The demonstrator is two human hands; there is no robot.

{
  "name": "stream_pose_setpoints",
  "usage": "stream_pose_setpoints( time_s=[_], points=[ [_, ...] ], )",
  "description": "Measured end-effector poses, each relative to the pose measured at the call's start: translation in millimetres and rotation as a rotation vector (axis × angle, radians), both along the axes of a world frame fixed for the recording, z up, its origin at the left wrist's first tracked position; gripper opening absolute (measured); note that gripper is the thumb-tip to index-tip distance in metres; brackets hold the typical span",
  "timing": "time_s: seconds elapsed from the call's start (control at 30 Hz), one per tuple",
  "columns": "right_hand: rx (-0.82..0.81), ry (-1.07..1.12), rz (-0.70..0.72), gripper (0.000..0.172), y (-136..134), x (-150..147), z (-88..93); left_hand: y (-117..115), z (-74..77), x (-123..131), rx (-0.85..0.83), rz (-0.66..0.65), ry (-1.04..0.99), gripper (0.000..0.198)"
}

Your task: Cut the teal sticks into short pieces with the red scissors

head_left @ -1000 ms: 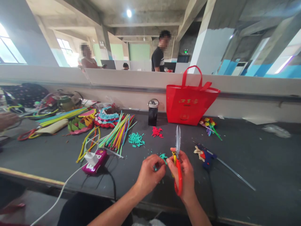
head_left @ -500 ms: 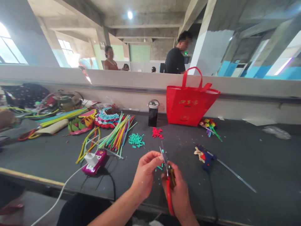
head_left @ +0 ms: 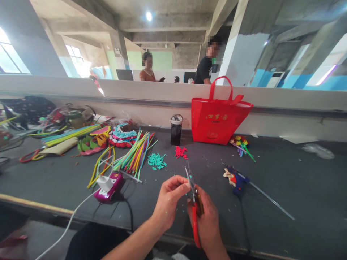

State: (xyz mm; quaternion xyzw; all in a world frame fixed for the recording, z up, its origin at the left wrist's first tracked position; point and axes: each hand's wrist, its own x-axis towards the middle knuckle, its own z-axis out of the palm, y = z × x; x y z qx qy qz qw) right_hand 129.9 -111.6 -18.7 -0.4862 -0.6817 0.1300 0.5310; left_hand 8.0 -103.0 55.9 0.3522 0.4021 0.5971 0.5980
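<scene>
My left hand (head_left: pixel 170 198) is closed in a pinch at the scissor blades; what lies between its fingertips is too small to make out. Wrapped round the handles of red-handled scissors (head_left: pixel 195 224) is my right hand (head_left: pixel 207 220). The blades point up and away, nearly together, beside my left fingertips. Small teal bits lie on the dark table under the blades. Beyond my hands are a pile of teal pieces (head_left: pixel 157 161) and a smaller pile of red pieces (head_left: pixel 181 152). A bundle of coloured stems (head_left: pixel 138 153) lies to their left.
A red bag (head_left: pixel 217 121) and a black cup (head_left: pixel 176 133) stand at the back. On the right lies a blue glue gun (head_left: pixel 238 182). A purple power strip (head_left: pixel 110 187) with cables sits at the left, near craft items. Two people are beyond the partition.
The scissor blades have drawn closer together, and my left fingertips have shifted slightly right. Beyond the partition, the person in orange appears farther right.
</scene>
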Motion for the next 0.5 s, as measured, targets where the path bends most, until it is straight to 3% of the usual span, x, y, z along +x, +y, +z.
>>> stream_pose_setpoints(
  time_s=[0.3,0.5],
  points=[
    [0.002,0.006,-0.019,0.038,-1,-1,-10.9,0,1.7,1,0.013,-0.007,0.007,0.012],
    [-0.076,0.006,0.005,0.042,3,1,-5.6,-2,0.1,3,0.027,-0.031,0.021,0.011]
  ],
)
